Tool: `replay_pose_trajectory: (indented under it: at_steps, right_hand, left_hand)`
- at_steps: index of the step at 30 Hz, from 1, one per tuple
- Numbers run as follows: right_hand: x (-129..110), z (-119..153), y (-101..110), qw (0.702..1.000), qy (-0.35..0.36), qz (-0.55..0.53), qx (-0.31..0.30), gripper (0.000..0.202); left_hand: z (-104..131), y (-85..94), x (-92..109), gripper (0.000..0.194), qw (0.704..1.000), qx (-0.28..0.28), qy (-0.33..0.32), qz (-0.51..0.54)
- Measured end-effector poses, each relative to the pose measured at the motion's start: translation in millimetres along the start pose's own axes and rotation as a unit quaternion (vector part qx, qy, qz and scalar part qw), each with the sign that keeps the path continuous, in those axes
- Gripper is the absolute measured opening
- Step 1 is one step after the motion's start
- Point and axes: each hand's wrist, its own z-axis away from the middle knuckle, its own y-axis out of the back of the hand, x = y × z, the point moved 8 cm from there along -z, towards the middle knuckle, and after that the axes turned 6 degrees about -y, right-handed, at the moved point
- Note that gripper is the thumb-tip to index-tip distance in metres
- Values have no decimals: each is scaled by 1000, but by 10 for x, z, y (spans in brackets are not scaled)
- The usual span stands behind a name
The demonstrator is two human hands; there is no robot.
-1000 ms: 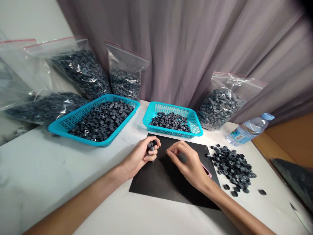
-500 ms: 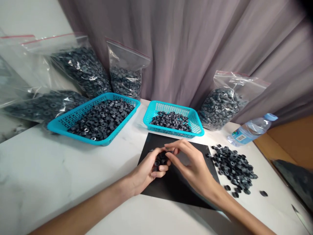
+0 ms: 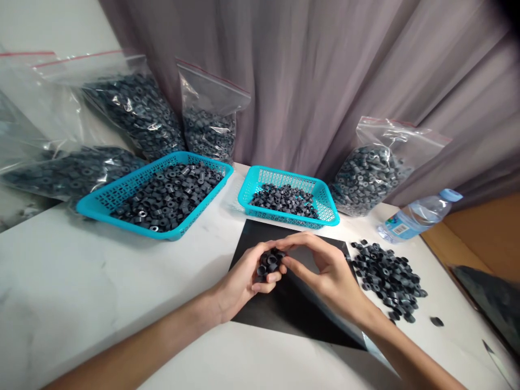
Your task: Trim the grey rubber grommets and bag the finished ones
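Observation:
My left hand (image 3: 247, 273) is cupped around a small heap of black ring-shaped pieces (image 3: 270, 261), their round openings facing up. Bent toward that heap, my right hand (image 3: 319, 262) has its thumb and index finger at the right edge of the pieces. Whether those fingertips grip a single piece is hidden. Both hands are above a black mat (image 3: 292, 309) on the white table. Right of the mat lies a loose pile of similar dark pieces (image 3: 388, 279).
Beyond the mat stands a small blue basket (image 3: 286, 219) of dark pieces; a larger blue basket (image 3: 162, 234) is at left. Filled zip bags (image 3: 209, 130) lean behind, another bag (image 3: 365, 176) stands right. A plastic bottle (image 3: 422, 214) tilts near the right edge.
My right hand's fingertips have shifted slightly right, and more of the pieces in my left hand now show. My right forearm has dropped a little and covers some loose pieces.

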Motion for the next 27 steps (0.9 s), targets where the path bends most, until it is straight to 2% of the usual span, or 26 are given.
replay_pose_trajectory:
  at_steps: [6,9,12,14,16,18,20,23,27]
  right_hand:
    - [93,-16,-16,998,-33,-43,-13,27]
    - [167,-28,52,998,-34,-48,34,22]
    - [249,-27,90,996,-34,-17,85,18]
    - [284,-25,2,996,-36,33,75,20]
    - [301,-23,-164,994,-32,93,37,25]
    - [321,-28,-342,989,-29,145,6,31]
    - [353,-54,-492,981,-29,191,-4,36]
    - [400,-126,-636,968,-27,248,12,41]
    - [437,-190,-726,963,-5,270,17,26]
  left_hand:
    - [-49,39,-9,26,1000,3,-4,5]
    - [-55,40,61,26,1000,0,-8,15]
    - [-47,35,285,23,999,-8,-38,24]
    - [-40,74,497,20,997,4,-77,26]
    - [-38,139,686,17,993,21,-113,30]
    - [-49,211,803,15,990,31,-135,33]
    - [-74,284,848,15,988,38,-143,34]
    - [-127,387,852,15,987,49,-152,31]
    - [-181,468,832,12,985,60,-158,21]
